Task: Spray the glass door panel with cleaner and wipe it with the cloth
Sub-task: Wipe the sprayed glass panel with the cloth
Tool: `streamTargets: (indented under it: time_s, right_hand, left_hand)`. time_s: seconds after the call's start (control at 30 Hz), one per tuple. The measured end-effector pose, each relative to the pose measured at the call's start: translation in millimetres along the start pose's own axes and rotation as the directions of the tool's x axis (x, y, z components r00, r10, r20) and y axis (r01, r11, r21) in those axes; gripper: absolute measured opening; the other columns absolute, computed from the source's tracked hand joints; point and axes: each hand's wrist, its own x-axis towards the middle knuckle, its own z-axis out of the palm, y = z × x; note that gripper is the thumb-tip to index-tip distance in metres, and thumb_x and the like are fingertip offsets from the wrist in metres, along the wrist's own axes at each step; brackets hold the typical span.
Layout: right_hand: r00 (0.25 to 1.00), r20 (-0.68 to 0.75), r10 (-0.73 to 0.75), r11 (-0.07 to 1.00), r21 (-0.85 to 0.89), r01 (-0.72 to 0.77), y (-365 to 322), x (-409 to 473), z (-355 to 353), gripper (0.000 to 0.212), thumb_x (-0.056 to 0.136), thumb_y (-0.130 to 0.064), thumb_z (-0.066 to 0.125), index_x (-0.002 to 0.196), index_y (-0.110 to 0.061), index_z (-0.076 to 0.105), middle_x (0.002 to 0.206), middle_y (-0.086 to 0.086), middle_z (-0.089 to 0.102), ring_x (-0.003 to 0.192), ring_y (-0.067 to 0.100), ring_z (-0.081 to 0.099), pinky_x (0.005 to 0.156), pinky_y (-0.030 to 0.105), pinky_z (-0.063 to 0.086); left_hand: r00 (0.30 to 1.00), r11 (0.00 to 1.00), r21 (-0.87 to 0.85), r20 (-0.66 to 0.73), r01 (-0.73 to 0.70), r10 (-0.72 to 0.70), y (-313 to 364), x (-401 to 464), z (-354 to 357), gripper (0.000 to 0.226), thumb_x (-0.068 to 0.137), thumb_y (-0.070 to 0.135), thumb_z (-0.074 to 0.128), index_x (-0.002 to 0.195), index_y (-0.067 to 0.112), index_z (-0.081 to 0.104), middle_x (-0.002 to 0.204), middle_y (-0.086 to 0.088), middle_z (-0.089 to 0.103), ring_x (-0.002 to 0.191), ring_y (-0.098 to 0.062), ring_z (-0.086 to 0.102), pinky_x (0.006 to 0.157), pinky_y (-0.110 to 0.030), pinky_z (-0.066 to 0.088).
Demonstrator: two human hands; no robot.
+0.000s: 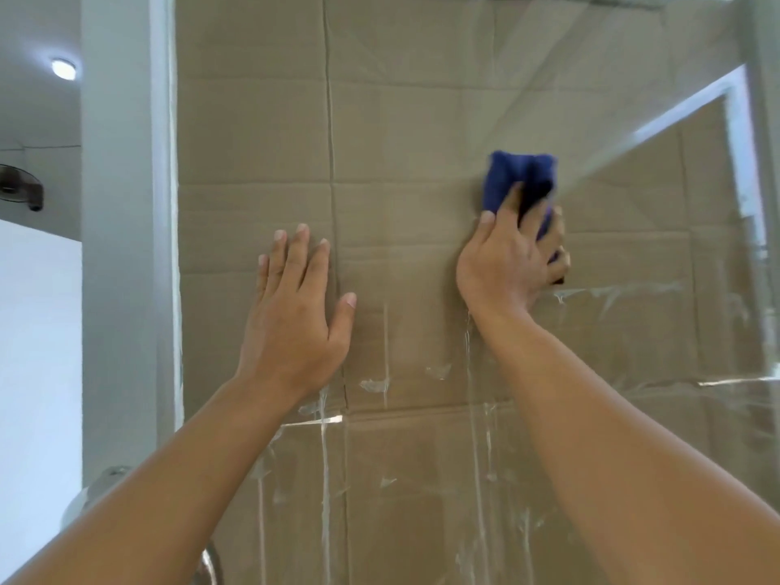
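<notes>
We face the glass door panel (422,120), a clear, flat sheet with creased brown cardboard (253,141) showing behind it. Its upper part looks clean, while white streaks and drips of cleaner (325,458) run down the lower part toward the bottom edge. Toward the panel's right edge, about halfway up, we press a blue cloth (513,175) against the glass; it is soft, fuzzy and bunched into folds. Our right hand (506,263) grips it, fingers curled over its lower part, arm reaching up from the bottom right corner. Our left hand (295,306) lies flat on the glass nearer the left edge, fingers straight and slightly spread, holding nothing. A pale grey frame post (122,247) borders the panel's left edge. A round ceiling light (63,68) glows beyond it.
</notes>
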Motion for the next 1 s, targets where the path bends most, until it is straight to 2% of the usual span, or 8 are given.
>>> streamTargets:
  time_s: [0.1, 0.23, 0.43, 0.6, 0.73, 0.83, 0.93, 1.0]
  right_hand:
    - [0.980, 0.051, -0.192, 0.980, -0.033, 0.194, -6.5, -10.5, -2.7, 0.052, 0.107, -0.037, 0.030, 0.156, -0.023, 0.034, 0.167, 0.010, 0.022, 0.156, 0.031, 0.010, 0.117, 0.054, 0.013]
    - [0.708, 0.038, -0.705, 0.706, -0.060, 0.706, 21.1, -2.2, 1.6, 0.042, 0.103, -0.034, 0.042, 0.138, -0.020, 0.062, 0.160, 0.006, 0.040, 0.150, 0.030, 0.034, 0.113, 0.053, 0.029]
    - [0.993, 0.015, -0.120, 0.992, -0.022, 0.121, 34.8, 17.4, -12.4, 0.051, 0.108, -0.034, 0.030, 0.157, -0.023, 0.035, 0.167, 0.009, 0.025, 0.157, 0.028, 0.007, 0.120, 0.049, 0.011]
    - [0.633, 0.050, -0.773, 0.627, -0.098, 0.773, 60.6, 14.6, -9.8, 0.041, 0.104, -0.035, 0.043, 0.137, -0.021, 0.063, 0.158, 0.005, 0.044, 0.148, 0.030, 0.038, 0.113, 0.052, 0.032]
    - [0.942, 0.009, -0.334, 0.942, -0.031, 0.335, 80.5, 40.6, -23.7, 0.049, 0.106, -0.036, 0.033, 0.151, -0.023, 0.046, 0.165, 0.006, 0.031, 0.154, 0.030, 0.021, 0.118, 0.050, 0.021]
    - [0.987, 0.010, -0.161, 0.986, -0.045, 0.161, 78.8, 37.0, -24.1, 0.048, 0.106, -0.034, 0.030, 0.151, -0.022, 0.043, 0.162, 0.011, 0.036, 0.155, 0.032, 0.016, 0.116, 0.051, 0.019]
    - [0.718, 0.013, -0.696, 0.714, -0.091, 0.694, 89.3, 28.3, -18.2, 0.041, 0.103, -0.034, 0.042, 0.138, -0.021, 0.061, 0.156, 0.006, 0.046, 0.148, 0.033, 0.037, 0.111, 0.051, 0.029]
    - [0.616, 0.043, -0.786, 0.609, -0.116, 0.785, 101.1, 36.7, -17.4, 0.036, 0.104, -0.033, 0.046, 0.131, -0.021, 0.067, 0.156, 0.003, 0.047, 0.146, 0.030, 0.041, 0.111, 0.051, 0.033]
  left_hand:
    - [1.000, 1.000, -0.014, 0.015, -0.021, 0.021, 9.5, 1.5, 5.3, 0.074, 0.096, 0.048, 0.032, 0.157, 0.010, 0.017, 0.166, -0.007, -0.001, 0.152, -0.019, -0.012, 0.119, -0.028, -0.013]
    - [0.998, 0.999, -0.010, 0.049, -0.036, 0.036, 18.4, 2.3, 15.1, 0.078, 0.092, 0.053, 0.030, 0.156, 0.009, 0.020, 0.166, -0.009, 0.003, 0.153, -0.021, -0.009, 0.120, -0.030, -0.010]
    - [0.999, 0.999, 0.035, 0.048, -0.015, 0.013, 21.8, 1.8, 19.0, 0.077, 0.093, 0.052, 0.033, 0.157, 0.011, 0.017, 0.166, -0.008, -0.002, 0.152, -0.019, -0.015, 0.119, -0.030, -0.014]
    - [0.999, 0.998, 0.039, -0.009, 0.050, -0.050, 33.8, 2.1, 24.5, 0.078, 0.091, 0.052, 0.036, 0.154, 0.008, 0.025, 0.165, -0.012, 0.008, 0.153, -0.025, -0.004, 0.123, -0.038, -0.006]
    - [0.996, 0.995, 0.037, -0.007, 0.091, -0.091, 39.1, 1.5, 26.9, 0.078, 0.091, 0.052, 0.036, 0.155, 0.009, 0.022, 0.166, -0.011, 0.005, 0.153, -0.024, -0.007, 0.123, -0.037, -0.007]
    - [0.994, 0.994, 0.034, -0.034, 0.107, -0.106, 42.8, 1.4, 28.8, 0.074, 0.095, 0.048, 0.042, 0.155, 0.009, 0.022, 0.166, -0.011, 0.006, 0.153, -0.023, -0.006, 0.123, -0.039, -0.005]
    - [0.988, 0.989, 0.018, -0.045, 0.146, -0.146, 50.8, 1.2, 31.1, 0.075, 0.096, 0.044, 0.048, 0.156, 0.010, 0.018, 0.166, -0.010, 0.004, 0.153, -0.023, -0.008, 0.123, -0.040, -0.006]
    - [0.984, 0.985, 0.005, -0.051, 0.173, -0.172, 56.0, 2.2, 31.7, 0.076, 0.096, 0.045, 0.047, 0.156, 0.012, 0.017, 0.166, -0.010, 0.002, 0.153, -0.023, -0.009, 0.123, -0.039, -0.008]
